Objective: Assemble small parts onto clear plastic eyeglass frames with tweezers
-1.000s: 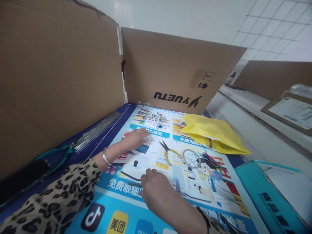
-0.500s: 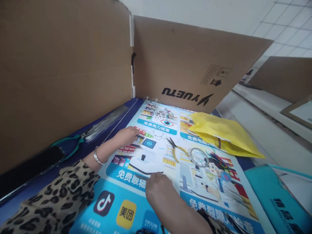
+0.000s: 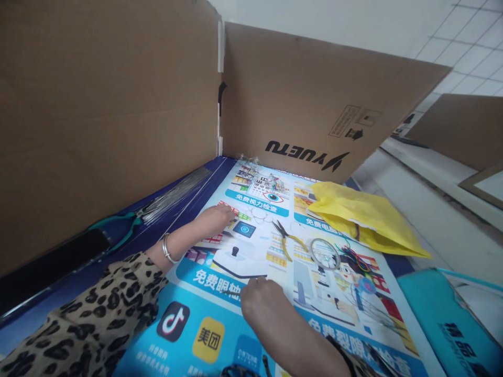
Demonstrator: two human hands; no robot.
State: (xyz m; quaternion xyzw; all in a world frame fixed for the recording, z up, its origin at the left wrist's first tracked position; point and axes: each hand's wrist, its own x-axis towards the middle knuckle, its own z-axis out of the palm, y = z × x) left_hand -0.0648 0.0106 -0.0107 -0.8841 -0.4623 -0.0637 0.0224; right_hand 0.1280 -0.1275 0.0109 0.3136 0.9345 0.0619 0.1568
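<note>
Wire loops (image 3: pixel 259 212) on poster (image 3: pixel 184 303), near left hand (image 3: pixel 216 220). Left hand at poster's left edge, fingers bent, can't tell if grasping. Right hand (image 3: pixel 264 302) over poster's middle, fingers curled, contents hidden. Yellow pliers (image 3: pixel 286 237), then ring (image 3: pixel 325 254), on poster; bag (image 3: pixel 365 217) overlaps its right edge; wires (image 3: pixel 176 196) off its left.

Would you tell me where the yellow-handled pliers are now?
In the head view, the yellow-handled pliers lie on the poster, just left of the silvery ring.
</note>
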